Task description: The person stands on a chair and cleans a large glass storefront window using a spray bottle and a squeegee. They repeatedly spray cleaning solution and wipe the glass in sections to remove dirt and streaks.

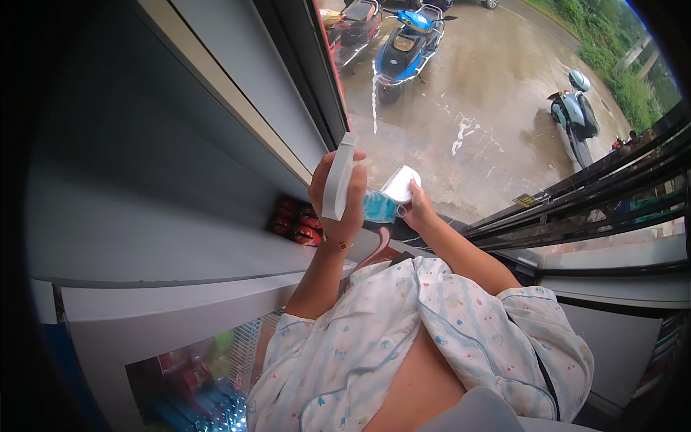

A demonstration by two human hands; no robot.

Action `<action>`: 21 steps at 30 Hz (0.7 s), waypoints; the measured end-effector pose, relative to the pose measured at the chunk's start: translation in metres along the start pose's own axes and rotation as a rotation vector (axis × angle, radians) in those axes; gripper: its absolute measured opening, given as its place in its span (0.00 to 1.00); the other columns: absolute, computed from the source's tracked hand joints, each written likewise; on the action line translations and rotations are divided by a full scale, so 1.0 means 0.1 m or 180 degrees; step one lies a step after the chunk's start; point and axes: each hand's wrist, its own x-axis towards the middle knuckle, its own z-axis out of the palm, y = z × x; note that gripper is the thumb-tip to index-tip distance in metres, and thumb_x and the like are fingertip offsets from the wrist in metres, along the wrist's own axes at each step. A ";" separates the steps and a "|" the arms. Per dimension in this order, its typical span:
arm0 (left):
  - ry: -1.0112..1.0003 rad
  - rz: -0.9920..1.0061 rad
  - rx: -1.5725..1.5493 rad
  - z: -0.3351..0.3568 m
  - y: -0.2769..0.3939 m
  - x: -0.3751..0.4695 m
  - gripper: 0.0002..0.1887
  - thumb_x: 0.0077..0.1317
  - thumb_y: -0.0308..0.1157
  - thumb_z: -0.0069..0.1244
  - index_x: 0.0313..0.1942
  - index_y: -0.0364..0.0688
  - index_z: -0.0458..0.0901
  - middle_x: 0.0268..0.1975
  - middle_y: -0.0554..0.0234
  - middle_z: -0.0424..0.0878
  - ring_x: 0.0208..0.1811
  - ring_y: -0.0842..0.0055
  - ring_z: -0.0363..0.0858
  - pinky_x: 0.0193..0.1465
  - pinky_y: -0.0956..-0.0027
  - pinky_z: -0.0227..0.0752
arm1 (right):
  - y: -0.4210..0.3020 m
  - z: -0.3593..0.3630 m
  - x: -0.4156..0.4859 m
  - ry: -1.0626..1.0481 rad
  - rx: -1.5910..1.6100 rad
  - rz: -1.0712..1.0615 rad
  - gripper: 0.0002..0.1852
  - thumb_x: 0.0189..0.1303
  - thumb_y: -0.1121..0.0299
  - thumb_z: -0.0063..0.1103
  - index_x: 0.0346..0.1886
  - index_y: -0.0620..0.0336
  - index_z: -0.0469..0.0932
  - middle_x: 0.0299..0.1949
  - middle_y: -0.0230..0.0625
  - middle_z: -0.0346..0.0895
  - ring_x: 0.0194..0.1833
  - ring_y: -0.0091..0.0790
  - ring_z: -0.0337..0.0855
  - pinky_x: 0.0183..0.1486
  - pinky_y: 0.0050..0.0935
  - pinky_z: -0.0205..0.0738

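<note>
My left hand (353,189) is raised and wrapped around a long pale grey plastic block (338,178), its flat edge towards me. A thin bracelet (343,246) is on that wrist. My right hand (418,208) grips a white, rounded plastic piece (402,182), with the thumb on its face. Between the hands is a clear blue object (379,206), partly hidden by my left hand; whether it is a bottle or part of a tool I cannot tell. Beside my right fingers hangs a small cord loop (401,210).
White streaks (463,132) seem to lie on glass before me. Outside, a blue scooter (407,51) and a light blue scooter (577,116) stand on wet paving. A dark door frame (302,70) is close at left, red cans (305,234) below. Black rails (594,189) run at right.
</note>
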 end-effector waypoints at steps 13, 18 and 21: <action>-0.0183 -0.0080 -0.0205 0.17 -0.02 0.12 0.15 0.66 0.36 0.51 0.47 0.34 0.76 0.47 0.58 0.79 0.38 0.78 0.77 0.41 0.72 0.74 | -0.10 0.35 -0.40 -0.0396 0.0476 0.0412 0.27 0.73 0.48 0.35 0.66 0.56 0.59 0.62 0.48 0.66 0.61 0.51 0.70 0.65 0.61 0.59; -0.1031 0.0461 -0.0485 0.26 -0.19 0.14 0.23 0.60 0.33 0.59 0.53 0.37 0.71 0.48 0.56 0.79 0.41 0.77 0.77 0.47 0.72 0.72 | -0.24 0.39 -0.41 -0.1023 0.0674 0.0609 0.28 0.74 0.48 0.32 0.66 0.57 0.59 0.61 0.49 0.67 0.62 0.50 0.70 0.65 0.61 0.60; -0.1093 0.0035 -0.0250 0.24 -0.22 0.20 0.24 0.57 0.29 0.58 0.53 0.37 0.70 0.43 0.59 0.80 0.40 0.79 0.77 0.45 0.73 0.72 | -0.27 0.38 -0.33 -0.0995 0.0608 0.0623 0.27 0.74 0.48 0.29 0.68 0.56 0.56 0.63 0.50 0.65 0.63 0.52 0.69 0.64 0.62 0.61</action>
